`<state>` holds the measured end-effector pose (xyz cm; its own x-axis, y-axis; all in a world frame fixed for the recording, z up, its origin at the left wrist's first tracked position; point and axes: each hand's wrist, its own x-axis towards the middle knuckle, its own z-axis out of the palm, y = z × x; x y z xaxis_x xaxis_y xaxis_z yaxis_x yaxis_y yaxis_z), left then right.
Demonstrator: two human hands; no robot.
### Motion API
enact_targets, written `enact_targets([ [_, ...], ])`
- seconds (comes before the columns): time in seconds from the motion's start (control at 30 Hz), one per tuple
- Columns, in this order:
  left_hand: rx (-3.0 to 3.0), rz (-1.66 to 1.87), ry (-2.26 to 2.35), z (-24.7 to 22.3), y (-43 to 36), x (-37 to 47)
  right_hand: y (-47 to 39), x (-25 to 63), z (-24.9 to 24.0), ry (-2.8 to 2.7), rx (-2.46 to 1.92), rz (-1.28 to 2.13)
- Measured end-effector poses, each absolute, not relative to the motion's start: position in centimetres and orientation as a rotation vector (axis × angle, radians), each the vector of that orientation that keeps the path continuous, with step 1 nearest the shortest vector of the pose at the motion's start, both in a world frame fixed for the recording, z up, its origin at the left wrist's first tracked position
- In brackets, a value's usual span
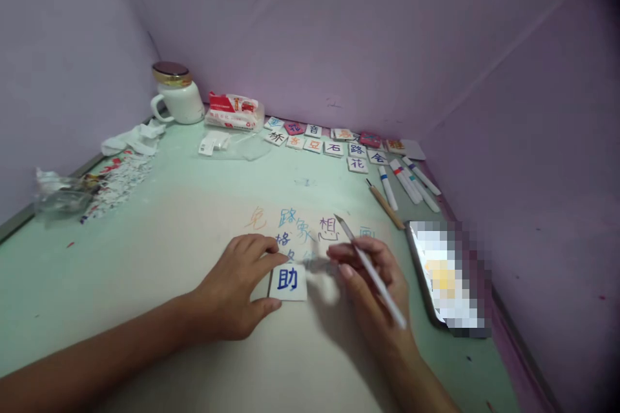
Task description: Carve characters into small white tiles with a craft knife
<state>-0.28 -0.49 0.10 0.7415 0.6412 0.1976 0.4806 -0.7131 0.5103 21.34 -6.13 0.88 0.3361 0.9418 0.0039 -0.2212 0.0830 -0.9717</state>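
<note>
A square white tile [292, 290] with a blue character on it lies flat on the table in front of me. My left hand [237, 287] grips its left side, thumb at the near edge and index finger at the far edge. In my right hand [375, 284] is a slim craft knife [372, 266] with a white handle, held like a pen. Its pointed blade is up and tilted to the far left, apart from the tile. Coloured characters are written on the table just beyond my hands, such as a purple one [328, 227].
Several character tiles [334, 149] line the back wall. Capped markers [405, 181], a wooden-handled tool [386, 204] and a phone [429, 284] lie on the right. Farther left are a lidded white mug [181, 102], a tissue packet [235, 112], paper scraps [123, 181] and a clear plastic bag [65, 197].
</note>
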Motion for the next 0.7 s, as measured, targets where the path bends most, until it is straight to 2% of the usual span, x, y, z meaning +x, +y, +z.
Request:
enact_targets([
  [0.27, 2.558, 0.489, 0.817, 0.1, -0.1, 0.1, -5.9, 21.2, 0.8, -0.623, -1.071, 1.121],
  [0.5, 2.486, 0.526, 0.768, 0.2, 0.1, -0.1, -6.3, 21.5, 0.0, -0.880, -1.419, 0.931],
  [0.7, 2.490, 0.557, 0.759, 0.0, 0.2, -0.2, -6.6, 22.2, -0.2, -0.972, -1.442, 0.911],
])
